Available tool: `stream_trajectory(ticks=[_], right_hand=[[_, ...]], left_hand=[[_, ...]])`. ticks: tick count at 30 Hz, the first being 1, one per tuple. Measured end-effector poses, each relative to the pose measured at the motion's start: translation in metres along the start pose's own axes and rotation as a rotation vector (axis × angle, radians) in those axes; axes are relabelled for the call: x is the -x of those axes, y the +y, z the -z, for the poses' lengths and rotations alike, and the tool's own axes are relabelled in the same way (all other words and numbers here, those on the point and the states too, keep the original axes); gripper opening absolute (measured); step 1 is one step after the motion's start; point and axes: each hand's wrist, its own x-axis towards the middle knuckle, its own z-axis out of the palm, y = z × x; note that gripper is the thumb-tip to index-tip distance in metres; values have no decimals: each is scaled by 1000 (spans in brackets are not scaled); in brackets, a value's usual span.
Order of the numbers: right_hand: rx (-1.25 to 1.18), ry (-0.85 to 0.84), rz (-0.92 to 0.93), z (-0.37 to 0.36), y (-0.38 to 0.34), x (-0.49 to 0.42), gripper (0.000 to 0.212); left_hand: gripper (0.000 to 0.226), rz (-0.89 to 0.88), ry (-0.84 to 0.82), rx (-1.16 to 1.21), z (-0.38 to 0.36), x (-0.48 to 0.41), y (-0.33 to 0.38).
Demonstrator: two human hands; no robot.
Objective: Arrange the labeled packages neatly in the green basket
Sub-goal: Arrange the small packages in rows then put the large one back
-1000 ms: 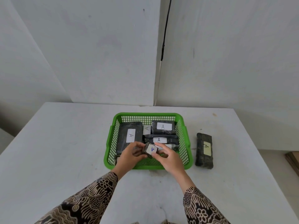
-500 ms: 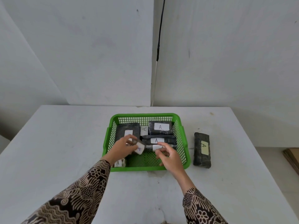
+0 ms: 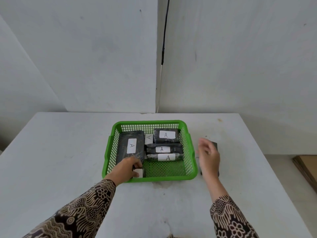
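The green basket [image 3: 191,148] sits mid-table with several black packages labeled A inside. A large flat package [image 3: 131,146] fills its left side; a thick package [image 3: 166,135] and two slim ones [image 3: 163,149] [image 3: 167,157] lie on the right. My left hand [image 3: 126,170] is down in the basket's near-left corner, fingers closed on a small package [image 3: 139,172] with a white label. My right hand [image 3: 208,156] hovers open outside the basket's right wall, above a black package [image 3: 214,145] that it mostly hides.
The white table [image 3: 60,152] stands against white walls. A black cable [image 3: 165,31] hangs down the wall corner behind the basket. The basket's near-right floor [image 3: 164,168] is bare. A brown board [image 3: 307,167] lies on the floor at the right.
My left hand carried the small package from the basket's middle down to the near-left corner. My right hand let go and swung out to the right, over the package lying on the table.
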Motion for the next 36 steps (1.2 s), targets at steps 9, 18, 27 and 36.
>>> stream_trajectory(ticks=[9,18,27,36], right_hand=[[418,42,-521,28,87,-8,89],[90,176,-537,33,90,-11,69],[-86,-273,106,21,-7,-7,70],[57,-529,299,9,-31,-6,78]], left_hand=[[29,53,-37,-76,1,-3,8],[16,139,94,64,16,-6,30],[59,-110,292,878,61,-15,92],[55,-70,316,1148,74,-13,92]])
